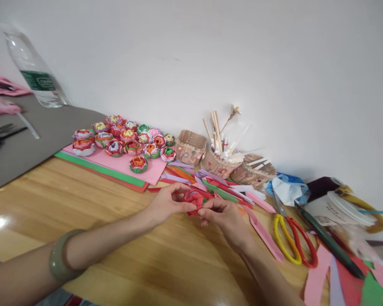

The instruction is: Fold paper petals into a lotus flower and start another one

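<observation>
Above the counter (115, 221), the left hand (169, 206) and right hand (223, 216) pinch a red paper flower (194, 201); likely light and crushable, it suits fingertip holds at its rim.

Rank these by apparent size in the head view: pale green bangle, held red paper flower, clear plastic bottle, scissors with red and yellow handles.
1. Clear plastic bottle
2. Scissors with red and yellow handles
3. Pale green bangle, helped by nearness
4. Held red paper flower, partly hidden
</observation>
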Tool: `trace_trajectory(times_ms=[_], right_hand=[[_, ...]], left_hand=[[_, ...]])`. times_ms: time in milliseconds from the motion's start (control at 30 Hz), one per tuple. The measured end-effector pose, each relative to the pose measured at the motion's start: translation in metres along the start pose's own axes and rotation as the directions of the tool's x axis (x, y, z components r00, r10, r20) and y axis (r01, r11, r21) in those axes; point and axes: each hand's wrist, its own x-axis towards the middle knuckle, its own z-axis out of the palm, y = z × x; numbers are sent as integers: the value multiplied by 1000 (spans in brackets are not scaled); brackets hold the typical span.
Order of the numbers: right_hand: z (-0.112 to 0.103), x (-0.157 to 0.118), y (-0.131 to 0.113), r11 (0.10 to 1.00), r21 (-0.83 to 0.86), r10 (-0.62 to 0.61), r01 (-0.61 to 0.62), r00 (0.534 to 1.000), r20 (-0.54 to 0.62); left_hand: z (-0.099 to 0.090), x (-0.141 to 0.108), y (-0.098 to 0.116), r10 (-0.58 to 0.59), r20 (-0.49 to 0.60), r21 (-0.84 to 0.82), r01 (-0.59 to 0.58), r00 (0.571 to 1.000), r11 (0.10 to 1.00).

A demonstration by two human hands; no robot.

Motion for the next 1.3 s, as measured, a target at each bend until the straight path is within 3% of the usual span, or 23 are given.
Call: trace_trajectory(times_ms=[400,667,933,1167,1300], right_hand=[[3,0,0,993,-75,-88,87,996,-14],[-2,0,1,991,-65,-119,118,993,-25],[5,1,1,998,-38,-51,51,999,6],[1,0,1,996,-45,-70,71,997,21],[-1,0,1,995,-80,-58,61,998,39]], left_hand=[[2,1,-2,30,18,-28,-29,999,999],[0,0,2,67,-138,49,-61,988,997],[1,-2,0,51,-25,56,-49,998,997],[-2,1,-1,26,-75,33,-24,997,999],[-1,0,1,18,-45,49,-16,999,999]])
